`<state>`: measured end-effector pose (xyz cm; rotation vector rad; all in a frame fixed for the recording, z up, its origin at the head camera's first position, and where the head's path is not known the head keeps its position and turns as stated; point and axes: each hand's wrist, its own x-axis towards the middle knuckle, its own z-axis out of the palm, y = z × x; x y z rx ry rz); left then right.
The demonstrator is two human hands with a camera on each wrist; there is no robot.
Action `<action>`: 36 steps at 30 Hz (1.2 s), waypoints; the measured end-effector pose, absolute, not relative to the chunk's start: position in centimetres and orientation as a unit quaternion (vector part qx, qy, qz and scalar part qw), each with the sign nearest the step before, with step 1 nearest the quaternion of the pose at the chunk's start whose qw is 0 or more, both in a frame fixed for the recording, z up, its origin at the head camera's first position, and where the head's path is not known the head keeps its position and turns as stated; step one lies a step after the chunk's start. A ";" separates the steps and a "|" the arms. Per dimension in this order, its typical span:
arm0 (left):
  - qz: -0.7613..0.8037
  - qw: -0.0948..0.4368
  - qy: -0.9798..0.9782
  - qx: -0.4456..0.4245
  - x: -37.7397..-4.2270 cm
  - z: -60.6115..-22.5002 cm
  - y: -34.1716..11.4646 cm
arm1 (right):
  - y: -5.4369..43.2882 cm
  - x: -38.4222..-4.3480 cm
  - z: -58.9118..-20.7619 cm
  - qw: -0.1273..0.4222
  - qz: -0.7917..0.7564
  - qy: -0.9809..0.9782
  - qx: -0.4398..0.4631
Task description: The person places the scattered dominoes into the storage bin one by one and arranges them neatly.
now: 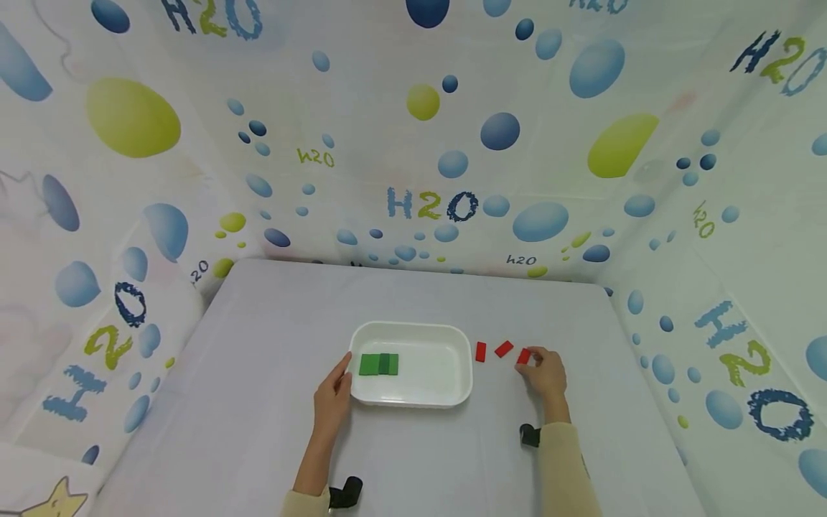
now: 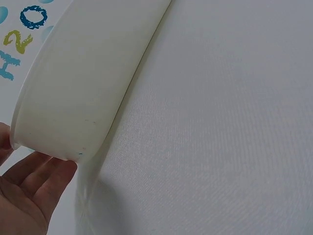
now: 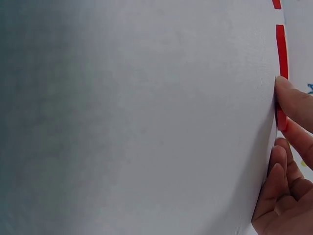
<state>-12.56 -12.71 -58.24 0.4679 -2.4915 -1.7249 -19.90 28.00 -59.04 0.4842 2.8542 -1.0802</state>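
Near left, the left hand point(image 1: 332, 403) holds the left end of the white tray point(image 1: 436, 366) between thumb and fingers. Green blocks point(image 1: 369, 365), one darker, lie in the tray's left part. To the right, the right hand point(image 1: 545, 372) pinches a red block point(image 1: 524, 356). Slightly farther, two loose red pieces point(image 1: 481, 352) lie between tray and right hand. Beyond the white table point(image 1: 426, 459) rises a dotted backdrop point(image 1: 362, 179).

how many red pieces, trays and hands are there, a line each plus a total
Red pieces: 3
White tray: 1
Hands: 2 (left hand, right hand)
Total: 6
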 end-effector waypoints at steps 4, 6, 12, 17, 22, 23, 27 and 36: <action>-0.559 0.036 -0.814 0.153 -12.6 -58.2 -12.7 | 28.1 -19.7 -59.1 0.013 -0.381 0.911 0.160; -0.559 0.036 -0.814 0.152 -12.6 -58.2 -12.7 | 28.3 -19.6 -59.2 0.008 -0.401 0.901 0.165; -0.559 0.033 -0.814 0.154 -12.6 -58.2 -12.8 | 28.7 -19.1 -59.0 -0.006 -0.454 0.870 0.192; -0.557 0.029 -0.815 0.157 -12.6 -58.3 -12.7 | 28.9 -18.7 -58.8 -0.013 -0.463 0.863 0.201; -0.559 0.030 -0.814 0.156 -12.6 -58.3 -12.8 | 28.8 -18.3 -58.8 -0.019 -0.457 0.864 0.210; -0.558 0.030 -0.814 0.157 -12.6 -58.3 -12.8 | 28.8 -18.3 -58.8 -0.020 -0.456 0.864 0.211; -0.558 0.034 -0.815 0.156 -12.6 -58.3 -12.8 | 28.7 -18.0 -58.6 -0.029 -0.451 0.867 0.209; -0.562 0.034 -0.812 0.153 -12.5 -58.2 -12.7 | 27.9 -17.9 -57.2 -0.082 -0.423 0.882 0.191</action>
